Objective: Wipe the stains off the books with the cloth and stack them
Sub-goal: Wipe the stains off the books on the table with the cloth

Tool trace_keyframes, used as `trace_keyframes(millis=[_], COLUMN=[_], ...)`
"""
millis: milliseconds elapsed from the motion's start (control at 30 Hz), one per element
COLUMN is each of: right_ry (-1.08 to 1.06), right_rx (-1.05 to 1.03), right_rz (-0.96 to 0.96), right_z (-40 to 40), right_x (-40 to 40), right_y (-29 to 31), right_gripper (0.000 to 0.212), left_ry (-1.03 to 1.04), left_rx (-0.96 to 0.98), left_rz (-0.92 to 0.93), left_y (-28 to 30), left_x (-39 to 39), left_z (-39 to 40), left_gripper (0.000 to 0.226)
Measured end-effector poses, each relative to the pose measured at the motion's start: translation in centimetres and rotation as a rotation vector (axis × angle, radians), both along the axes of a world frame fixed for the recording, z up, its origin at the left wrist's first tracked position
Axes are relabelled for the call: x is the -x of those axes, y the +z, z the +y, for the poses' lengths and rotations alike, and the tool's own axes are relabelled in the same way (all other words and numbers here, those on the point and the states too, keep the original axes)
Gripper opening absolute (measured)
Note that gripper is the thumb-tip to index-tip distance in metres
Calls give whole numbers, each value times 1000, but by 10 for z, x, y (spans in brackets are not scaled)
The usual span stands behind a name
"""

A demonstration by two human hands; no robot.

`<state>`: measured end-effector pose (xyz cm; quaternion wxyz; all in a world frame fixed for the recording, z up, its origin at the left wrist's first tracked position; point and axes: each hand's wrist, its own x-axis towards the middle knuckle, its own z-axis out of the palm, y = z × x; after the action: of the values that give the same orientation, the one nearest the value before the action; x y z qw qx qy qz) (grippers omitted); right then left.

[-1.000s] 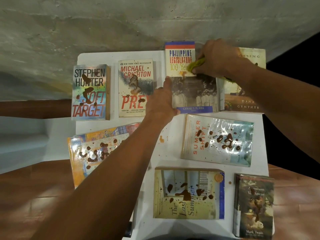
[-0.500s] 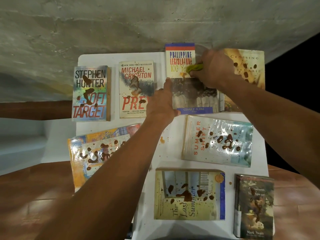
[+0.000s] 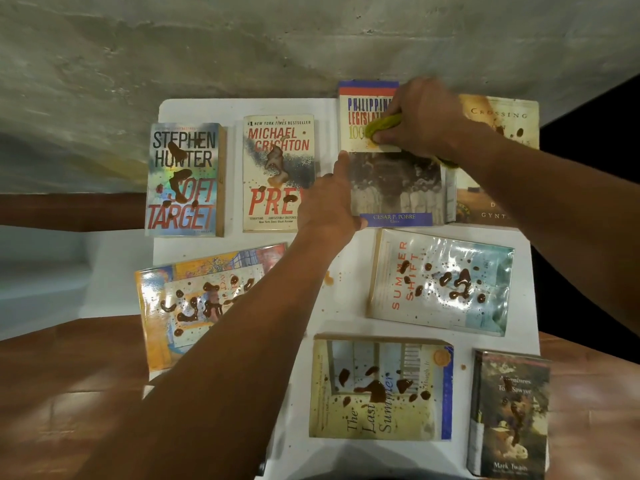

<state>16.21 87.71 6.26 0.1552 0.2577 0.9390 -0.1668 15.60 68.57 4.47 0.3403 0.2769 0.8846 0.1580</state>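
Overhead, a grey concrete wall (image 3: pixel 242 46) rose behind a white table (image 3: pixel 346 306) on reddish-brown flooring (image 3: pixel 52 393). Stained books covered the table — the Philippine Legislature book (image 3: pixel 388 188) lay at the far edge. The left hand (image 3: pixel 329 202) braced its left side, fingers extended; the right hand (image 3: pixel 419 119) gripped a green cloth (image 3: pixel 382 124) against its cover.

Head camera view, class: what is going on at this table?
A person is cleaning stained books. The right hand rubs a green cloth over the Philippine Legislature book, while the left hand steadies its left edge. Soft Target, Prey and Summer Shift are stained. Nothing is stacked yet.
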Motion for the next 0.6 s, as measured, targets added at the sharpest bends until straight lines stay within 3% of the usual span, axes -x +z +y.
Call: trace_keyframes(millis=[100, 367, 500, 600], right_ry=[66, -36, -245, -280], right_rx=[55, 37, -61, -40], right_rz=[-47, 14, 148, 190], right_z=[-1, -4, -3, -6], right_x=[-2, -6, 2, 9], right_y=[-2, -8, -16, -21], right_gripper=[55, 57, 51, 51], left_ry=[-7, 8, 33, 59], left_rx=[-1, -25, -44, -53], left_rz=[-1, -21, -14, -28], left_y=[-1, -6, -5, -6], left_x=[0, 1, -2, -3], left_z=[0, -1, -1, -2], left_gripper=[103, 103, 100, 100])
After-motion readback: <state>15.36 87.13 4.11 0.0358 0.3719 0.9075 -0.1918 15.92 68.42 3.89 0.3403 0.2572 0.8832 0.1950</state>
